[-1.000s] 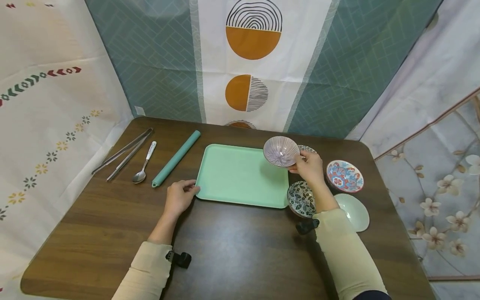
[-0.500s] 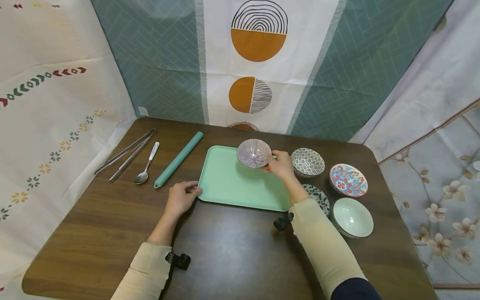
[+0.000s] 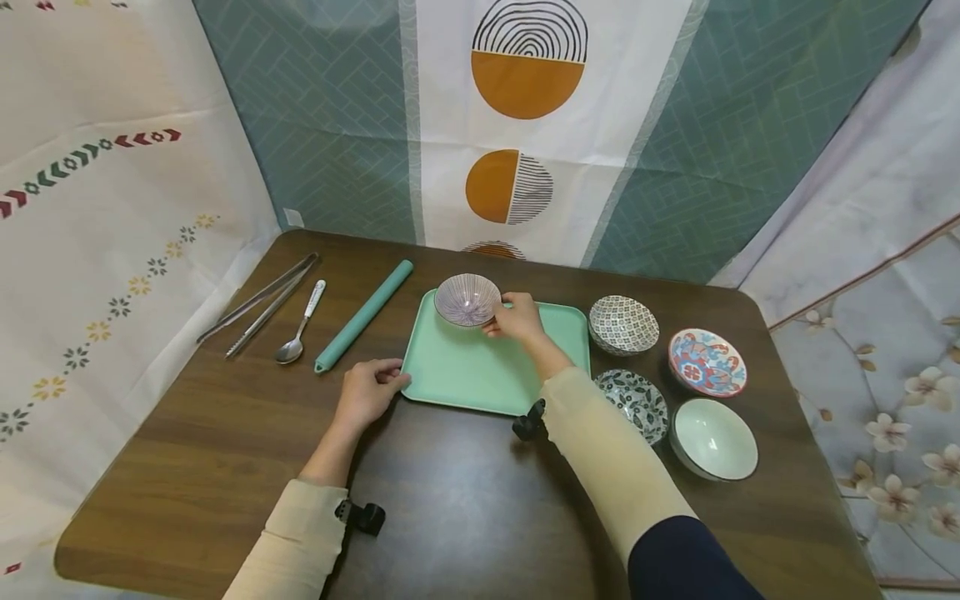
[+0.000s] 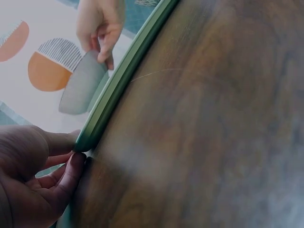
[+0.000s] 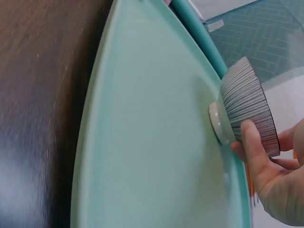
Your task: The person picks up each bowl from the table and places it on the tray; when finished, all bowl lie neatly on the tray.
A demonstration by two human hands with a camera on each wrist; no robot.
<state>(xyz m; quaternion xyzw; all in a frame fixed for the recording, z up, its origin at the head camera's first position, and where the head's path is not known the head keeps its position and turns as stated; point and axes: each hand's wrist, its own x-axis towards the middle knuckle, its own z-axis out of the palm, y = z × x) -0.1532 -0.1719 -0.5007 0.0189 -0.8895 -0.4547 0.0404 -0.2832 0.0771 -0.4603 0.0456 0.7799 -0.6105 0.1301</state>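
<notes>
My right hand (image 3: 517, 318) holds a small purple-striped bowl (image 3: 467, 300) by its right side, over the far left part of the mint-green tray (image 3: 465, 375). In the right wrist view the bowl (image 5: 247, 102) shows its ridged, striped outside and pale foot, close over the tray's surface. Its thumb and fingers grip the rim and wall. My left hand (image 3: 367, 390) pinches the near left corner of the tray between thumb and fingers; in the left wrist view the thumb and finger meet at the tray's edge (image 4: 111, 90).
Right of the tray stand several bowls: a checked one (image 3: 624, 325), a leaf-patterned one (image 3: 637, 402), a red-and-blue one (image 3: 707, 362) and a plain pale one (image 3: 715, 439). At left lie metal tongs (image 3: 258, 306), a spoon (image 3: 302, 323) and a green rolled cylinder (image 3: 363, 317).
My right hand has carried the striped bowl leftward across the tray, from its right end to its far left part. The left hand keeps its place at the tray's corner.
</notes>
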